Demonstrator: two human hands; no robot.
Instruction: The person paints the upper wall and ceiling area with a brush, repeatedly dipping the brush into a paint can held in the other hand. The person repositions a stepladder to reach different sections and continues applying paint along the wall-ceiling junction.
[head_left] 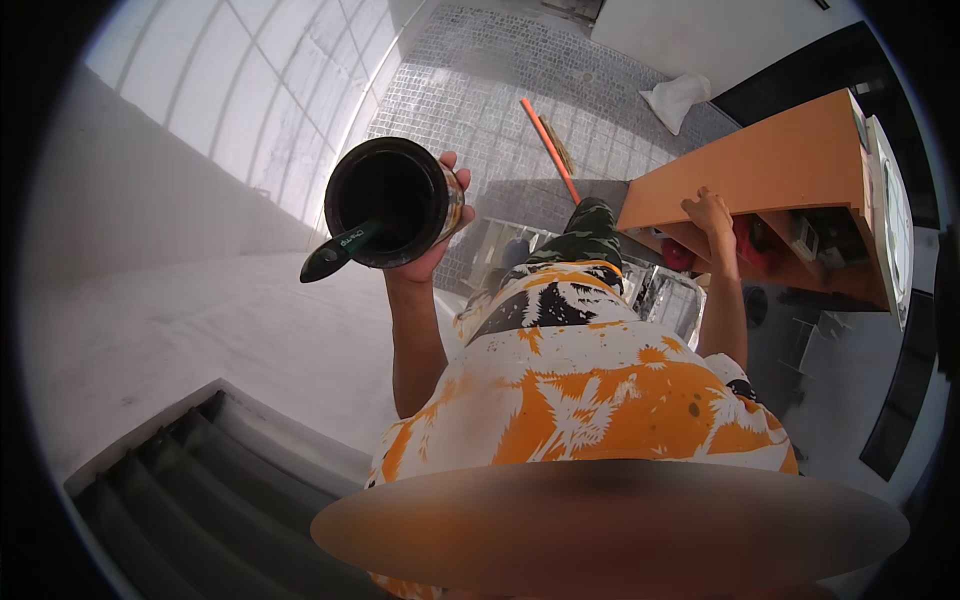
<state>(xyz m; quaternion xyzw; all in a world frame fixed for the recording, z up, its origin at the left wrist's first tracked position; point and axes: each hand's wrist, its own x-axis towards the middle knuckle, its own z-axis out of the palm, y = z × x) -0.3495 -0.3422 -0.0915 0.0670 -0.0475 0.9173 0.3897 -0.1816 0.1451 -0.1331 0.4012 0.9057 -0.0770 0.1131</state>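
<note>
My left hand (428,262) is wrapped round a paint can (455,205), its dark mouth turned up toward me. A paintbrush (345,250) with a dark handle leans over the can's rim; its bristles are down inside and hidden. How much paint the can holds is too dark to tell. On the right, my right hand (711,214) grips the edge of an orange-brown wooden cabinet (750,160), fingers bent over its panel. No tool shows in that hand.
Metal stepladder parts (672,300) show on both sides of my legs. The open cabinet shelves hold red items (677,255). An orange pole (548,145) lies on the tiled floor (460,80), and a white bag (677,100) sits farther off. A pale wall (200,230) rises at left.
</note>
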